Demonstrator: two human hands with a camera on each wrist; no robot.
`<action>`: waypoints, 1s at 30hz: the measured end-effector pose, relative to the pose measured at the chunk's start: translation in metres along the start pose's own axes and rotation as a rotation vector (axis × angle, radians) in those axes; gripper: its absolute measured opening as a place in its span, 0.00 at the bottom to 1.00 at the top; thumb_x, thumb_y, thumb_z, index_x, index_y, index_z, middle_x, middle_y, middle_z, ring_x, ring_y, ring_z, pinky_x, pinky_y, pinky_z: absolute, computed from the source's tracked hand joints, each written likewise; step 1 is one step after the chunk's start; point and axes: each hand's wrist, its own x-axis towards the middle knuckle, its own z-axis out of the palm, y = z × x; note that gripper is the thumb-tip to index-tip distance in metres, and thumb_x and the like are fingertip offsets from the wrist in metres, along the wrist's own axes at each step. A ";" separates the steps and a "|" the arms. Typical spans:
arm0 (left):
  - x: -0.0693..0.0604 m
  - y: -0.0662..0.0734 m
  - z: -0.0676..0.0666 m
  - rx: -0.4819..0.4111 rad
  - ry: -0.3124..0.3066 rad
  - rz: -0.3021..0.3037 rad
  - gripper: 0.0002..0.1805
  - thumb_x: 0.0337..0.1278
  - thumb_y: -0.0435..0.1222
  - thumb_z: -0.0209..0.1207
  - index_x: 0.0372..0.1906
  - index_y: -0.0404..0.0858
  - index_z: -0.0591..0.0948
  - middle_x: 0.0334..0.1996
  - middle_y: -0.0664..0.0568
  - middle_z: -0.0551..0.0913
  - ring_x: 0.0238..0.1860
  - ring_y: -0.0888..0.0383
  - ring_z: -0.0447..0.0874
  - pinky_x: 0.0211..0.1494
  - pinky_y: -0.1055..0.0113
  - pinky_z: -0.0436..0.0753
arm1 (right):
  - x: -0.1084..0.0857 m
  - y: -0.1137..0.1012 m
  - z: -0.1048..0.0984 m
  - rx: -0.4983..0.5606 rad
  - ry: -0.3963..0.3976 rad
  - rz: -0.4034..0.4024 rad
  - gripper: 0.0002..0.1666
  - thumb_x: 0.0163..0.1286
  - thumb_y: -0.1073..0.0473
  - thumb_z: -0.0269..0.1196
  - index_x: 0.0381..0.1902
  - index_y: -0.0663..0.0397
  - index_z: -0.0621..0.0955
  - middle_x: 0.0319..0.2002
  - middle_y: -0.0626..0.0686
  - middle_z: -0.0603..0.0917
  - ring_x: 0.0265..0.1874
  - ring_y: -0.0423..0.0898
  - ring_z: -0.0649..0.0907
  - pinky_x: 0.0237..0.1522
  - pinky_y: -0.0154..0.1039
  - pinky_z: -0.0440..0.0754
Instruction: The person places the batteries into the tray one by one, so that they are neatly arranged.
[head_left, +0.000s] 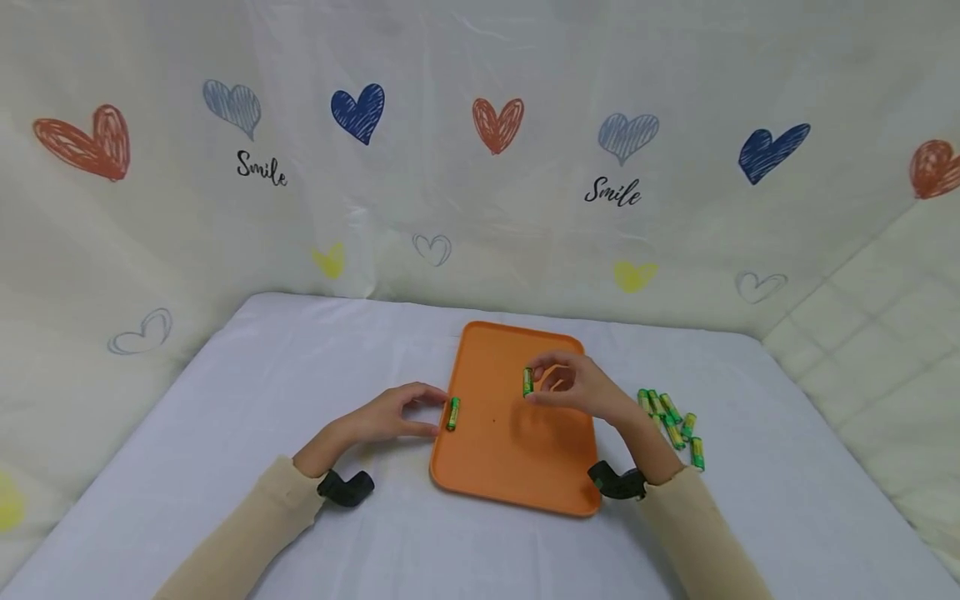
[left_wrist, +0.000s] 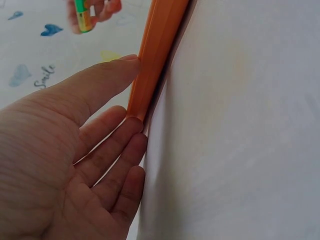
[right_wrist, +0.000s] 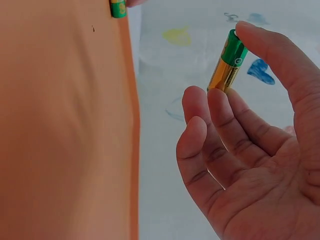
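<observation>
Across the back, a pale hanging (head_left: 487, 208) printed with red, blue and yellow hearts and, twice, the word "Smile"; in front of it, a tabletop under white cloth (head_left: 337, 350); clock read from the middle of the orange tray (head_left: 517, 479), with twelve at its far side; at far left, toward eight o'clock, a cream left sleeve (head_left: 251, 525), then a left black wrist device (head_left: 347, 490); at nine o'clock, the left hand (head_left: 382, 417), with thumb and fingers spread apart, touching the tray's rim at thumb tip and fingertips in the left wrist view; just inside that rim, also at nine o'clock, a lone battery (head_left: 453, 414), green and gold, lying lengthwise along the edge; hard to tell whether in contact with the left hand.

Above the tray, slightly off its middle toward one o'clock, a held battery (head_left: 528, 382), raised clear of the surface; pinched end to end by the right hand (head_left: 581, 390), with the thumb on the green end and fingertips at the gold end; at two o'clock, the back of that hand, casting a soft shadow on the tray; at four o'clock, a right black wrist device (head_left: 617, 481) and right sleeve (head_left: 705, 533); at three o'clock, beyond the tray, a cluster of loose batteries (head_left: 673, 432) on the cloth, bunched at odd angles, partly hidden by the wrist.
</observation>
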 end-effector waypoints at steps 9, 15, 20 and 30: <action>0.000 0.000 0.001 0.010 -0.011 0.004 0.29 0.56 0.44 0.68 0.62 0.40 0.75 0.58 0.53 0.78 0.60 0.53 0.73 0.65 0.54 0.69 | 0.011 0.000 0.016 0.002 -0.027 -0.005 0.24 0.59 0.60 0.72 0.52 0.58 0.79 0.42 0.67 0.77 0.33 0.51 0.81 0.39 0.38 0.82; -0.001 0.001 -0.001 0.010 -0.009 -0.003 0.29 0.56 0.44 0.68 0.62 0.40 0.75 0.58 0.53 0.79 0.60 0.53 0.73 0.66 0.54 0.69 | 0.018 -0.004 0.026 -0.006 -0.019 -0.004 0.26 0.57 0.58 0.74 0.52 0.57 0.79 0.42 0.66 0.78 0.33 0.51 0.82 0.40 0.38 0.82; 0.000 0.000 -0.001 0.006 -0.008 -0.008 0.29 0.55 0.44 0.69 0.62 0.41 0.76 0.58 0.53 0.78 0.60 0.54 0.73 0.66 0.54 0.69 | 0.025 -0.005 0.035 0.009 -0.024 0.002 0.26 0.58 0.58 0.74 0.52 0.58 0.79 0.42 0.66 0.78 0.33 0.51 0.82 0.39 0.38 0.82; 0.000 0.001 -0.001 -0.024 -0.013 -0.026 0.30 0.55 0.43 0.69 0.63 0.42 0.75 0.59 0.55 0.78 0.62 0.55 0.72 0.68 0.53 0.67 | 0.035 -0.004 0.053 -0.002 -0.033 0.042 0.26 0.57 0.56 0.75 0.51 0.56 0.79 0.42 0.62 0.79 0.34 0.51 0.81 0.38 0.38 0.82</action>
